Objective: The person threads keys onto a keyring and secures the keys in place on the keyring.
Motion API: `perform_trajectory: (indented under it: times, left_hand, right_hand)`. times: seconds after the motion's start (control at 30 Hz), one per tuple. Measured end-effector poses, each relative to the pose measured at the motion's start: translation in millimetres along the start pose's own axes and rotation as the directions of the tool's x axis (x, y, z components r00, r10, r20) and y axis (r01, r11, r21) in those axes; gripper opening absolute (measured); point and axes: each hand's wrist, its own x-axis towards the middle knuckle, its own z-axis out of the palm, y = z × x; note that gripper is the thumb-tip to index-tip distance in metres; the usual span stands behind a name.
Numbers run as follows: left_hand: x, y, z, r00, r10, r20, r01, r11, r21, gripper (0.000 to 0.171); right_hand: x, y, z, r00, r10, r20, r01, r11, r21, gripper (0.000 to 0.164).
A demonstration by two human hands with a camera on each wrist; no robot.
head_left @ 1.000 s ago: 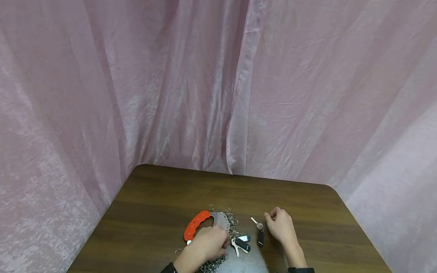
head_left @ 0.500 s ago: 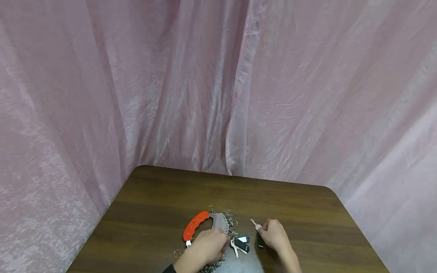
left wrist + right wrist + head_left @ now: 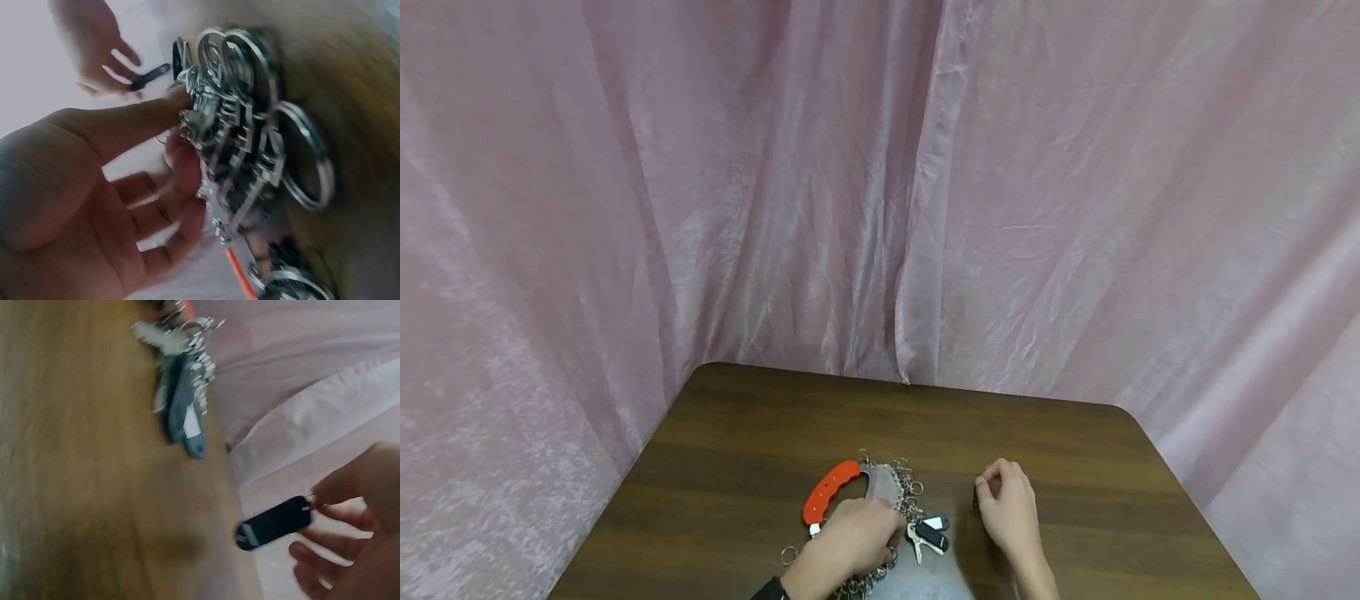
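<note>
My left hand [image 3: 867, 527] grips the toothed metal edge of a large key ring holder with an orange handle [image 3: 829, 493]. In the left wrist view, its thumb and index finger pinch a row of small metal clips, from which split rings [image 3: 307, 156] hang. Keys with black tags [image 3: 934, 535] lie attached at the holder's right side. To the right of them my right hand [image 3: 1011, 507] is lifted over the table. Its thumb and index finger pinch the end of a black key tag [image 3: 275, 523], which hangs in the air; the key on it is hidden by the fingers.
The brown wooden table [image 3: 760, 433] spreads beyond both hands and has rounded far corners. Pink curtains [image 3: 1037, 208] hang behind the table and along both sides. One loose ring [image 3: 788, 556] sticks out left of the left wrist.
My right hand came down onto the loose key and its black tag, took hold of them and raised them from the table. The left hand has stayed on the key ring holder.
</note>
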Motion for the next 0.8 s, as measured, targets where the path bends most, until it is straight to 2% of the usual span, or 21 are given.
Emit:
perform_trajectory:
  times: [0.07, 0.13, 0.2, 0.23, 0.3, 0.37, 0.47, 0.6, 0.7, 0.8]
  left_hand:
    - [1.2, -4.6, -1.9, 1.0, 0.014, 0.0, -0.014, 0.999, -0.05, 0.029]
    - [2.2, -10.9, -5.9, 1.0, 0.022, 0.007, -0.02, 0.989, -0.15, 0.027]
    - [2.8, -18.7, -12.1, 1.0, 0.031, -0.003, -0.031, 0.966, -0.258, 0.024]
    - [3.1, -22.9, -15.6, 0.999, 0.033, -0.013, -0.036, 0.95, -0.311, 0.023]
    - [4.2, -31.6, -21.5, 0.999, 0.035, -0.041, -0.048, 0.918, -0.394, 0.024]
    - [5.6, -39.2, -22.8, 0.997, 0.021, -0.067, -0.049, 0.892, -0.449, 0.024]
    - [8.7, -44.7, -15.7, 0.995, -0.044, -0.093, -0.01, 0.856, -0.517, 0.024]
    - [13.6, -41.4, -1.6, 0.985, -0.143, -0.102, 0.05, 0.783, -0.62, 0.02]
    - [18.0, -37.6, 4.9, 0.979, -0.184, -0.084, 0.071, 0.702, -0.709, 0.015]
    - [20.9, -36.3, 8.0, 0.979, -0.196, -0.059, 0.076, 0.616, -0.784, 0.01]
  right_hand:
    - [1, -5, -5, 0.999, 0.037, -0.002, -0.037, 0.993, 0.111, 0.012]
    - [1, -9, -9, 0.994, 0.105, 0.035, -0.11, 0.958, 0.263, 0.009]
    - [2, -10, -12, 0.983, 0.158, 0.089, -0.181, 0.89, 0.418, 0.007]
    - [2, -12, -13, 0.975, 0.188, 0.12, -0.223, 0.846, 0.484, 0.006]
    - [2, -14, -13, 0.959, 0.231, 0.164, -0.283, 0.768, 0.575, 0.006]
    - [-1, -18, -10, 0.944, 0.257, 0.206, -0.329, 0.726, 0.604, 0.007]
    - [-7, -23, 2, 0.928, 0.267, 0.26, -0.372, 0.706, 0.602, 0.007]
    - [-19, -31, 20, 0.912, 0.192, 0.362, -0.382, 0.718, 0.583, 0.011]
    - [-26, -36, 29, 0.897, 0.117, 0.426, -0.368, 0.731, 0.575, 0.015]
    - [-29, -39, 35, 0.886, 0.081, 0.457, -0.373, 0.71, 0.597, 0.016]
